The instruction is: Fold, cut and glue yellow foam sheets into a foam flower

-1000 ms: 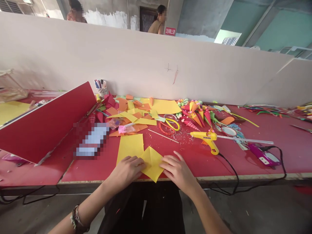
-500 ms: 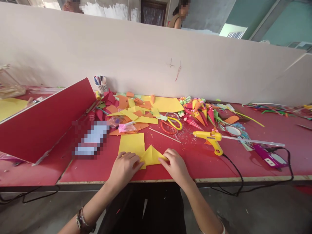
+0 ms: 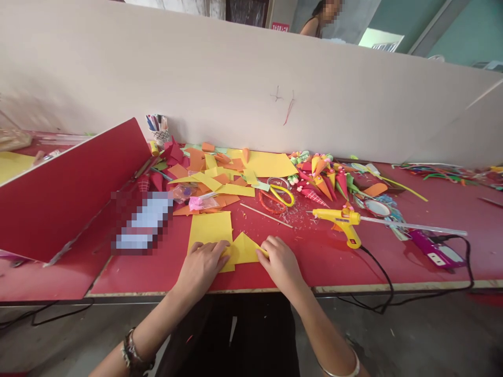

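A yellow paper folded into a triangle [image 3: 244, 248] lies on the red table [image 3: 314, 262] near its front edge. My left hand [image 3: 202, 264] presses flat on the triangle's left corner, fingers stretched out. My right hand [image 3: 280, 262] pinches the triangle's right corner with curled fingers. A flat yellow sheet [image 3: 210, 229] lies just behind my left hand, partly under the triangle.
A yellow glue gun [image 3: 341, 221] with a black cord lies right of my hands. Scissors [image 3: 277, 196], paper scraps [image 3: 208, 178], paper cones [image 3: 322, 180] and a pen cup [image 3: 157, 128] lie farther back. A tilted red board [image 3: 70, 188] stands left. A beige partition [image 3: 251, 89] backs the table; a person stands beyond.
The yellow diamond was folded in half into a triangle and pressed down. Both hands moved slightly away from the table edge with it.
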A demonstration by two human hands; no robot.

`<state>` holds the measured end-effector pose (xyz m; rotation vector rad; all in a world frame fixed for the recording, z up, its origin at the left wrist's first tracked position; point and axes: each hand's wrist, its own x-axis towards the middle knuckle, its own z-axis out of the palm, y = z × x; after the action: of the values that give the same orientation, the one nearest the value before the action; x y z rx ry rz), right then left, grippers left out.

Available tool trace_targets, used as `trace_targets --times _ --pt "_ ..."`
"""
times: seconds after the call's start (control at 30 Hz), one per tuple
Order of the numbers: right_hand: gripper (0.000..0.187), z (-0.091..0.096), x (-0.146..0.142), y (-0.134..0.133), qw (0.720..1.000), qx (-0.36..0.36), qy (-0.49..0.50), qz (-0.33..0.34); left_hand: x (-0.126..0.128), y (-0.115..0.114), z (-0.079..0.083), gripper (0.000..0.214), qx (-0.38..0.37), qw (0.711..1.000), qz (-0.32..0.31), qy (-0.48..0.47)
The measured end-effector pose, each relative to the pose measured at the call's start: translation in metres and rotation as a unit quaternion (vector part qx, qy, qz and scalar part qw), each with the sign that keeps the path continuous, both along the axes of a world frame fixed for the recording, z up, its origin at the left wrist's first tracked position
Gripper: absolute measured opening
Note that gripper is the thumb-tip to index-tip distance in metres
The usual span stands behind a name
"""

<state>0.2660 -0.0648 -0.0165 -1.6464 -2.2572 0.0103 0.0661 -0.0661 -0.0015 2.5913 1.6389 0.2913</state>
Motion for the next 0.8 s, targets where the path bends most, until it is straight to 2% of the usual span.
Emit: trace_targets --times 0.1,0.23,0.37,0.5,0.67,0.73,0.8 --pt "0.019 0.000 -0.001 -0.001 1.000 0.015 -0.007 0.001 -0.007 0.009 0.003 0.030 -0.019 0.996 -0.083 0.005" --pt "0.019 -0.001 -0.002 -0.001 1.000 0.017 -0.001 0.002 -0.022 0.029 0.010 0.037 -0.052 0.976 -0.213 0.005" --pt "0.020 -0.001 -0.002 -0.001 1.000 0.027 -0.001 0.008 -0.034 0.048 0.019 0.042 -0.098 0.951 -0.294 0.018" --pt "0.019 0.000 -0.002 -0.001 1.000 0.024 -0.018 0.005 -0.035 0.058 0.025 0.050 -0.114 0.937 -0.329 0.034" --pt "0.005 0.012 -0.006 -0.003 0.999 0.009 -0.026 -0.017 -0.034 0.066 0.031 0.064 -0.134 0.927 -0.346 0.053" --pt "0.012 0.018 -0.011 -0.007 0.999 0.033 -0.026 -0.003 -0.034 0.067 0.031 0.064 -0.139 0.927 -0.343 0.058" --pt "0.023 0.022 -0.018 -0.014 0.997 0.056 -0.017 0.052 -0.034 0.067 0.030 0.061 -0.142 0.929 -0.337 0.059"
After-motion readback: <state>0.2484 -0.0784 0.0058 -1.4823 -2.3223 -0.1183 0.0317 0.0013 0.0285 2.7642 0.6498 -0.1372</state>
